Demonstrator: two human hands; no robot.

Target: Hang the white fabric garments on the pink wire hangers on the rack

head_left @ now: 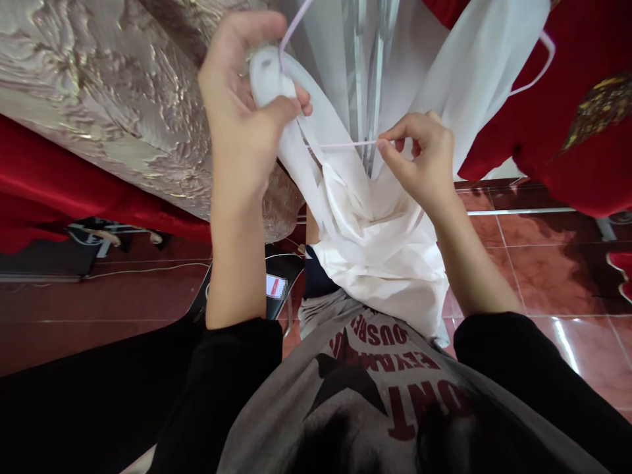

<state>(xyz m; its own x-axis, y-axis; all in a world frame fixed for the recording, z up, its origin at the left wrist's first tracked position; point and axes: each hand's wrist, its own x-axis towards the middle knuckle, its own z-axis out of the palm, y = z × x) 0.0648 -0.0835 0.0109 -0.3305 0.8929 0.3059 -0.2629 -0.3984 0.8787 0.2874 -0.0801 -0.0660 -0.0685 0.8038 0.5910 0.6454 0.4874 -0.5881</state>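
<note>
White fabric (380, 243) lies bunched over my lap and rises toward both hands. My left hand (247, 99) is closed on a gathered white edge of it, up at the left. A thin pale pink cord (345, 144) runs out of the fabric beside that hand, stretched nearly level to the right. Its other end sits pinched between the thumb and forefinger of my right hand (417, 155). Another length of pale cord (295, 25) rises from near my left fingers. A loop of similar cord (546, 62) hangs at the upper right.
Metal rails (370, 72) stand behind the white fabric. Textured beige cloth (123, 99) drapes on the left, and red cloth (567, 112) on the right. A phone (276, 286) lies on a black seat (291, 263). Reddish tiles (543, 273) cover the floor.
</note>
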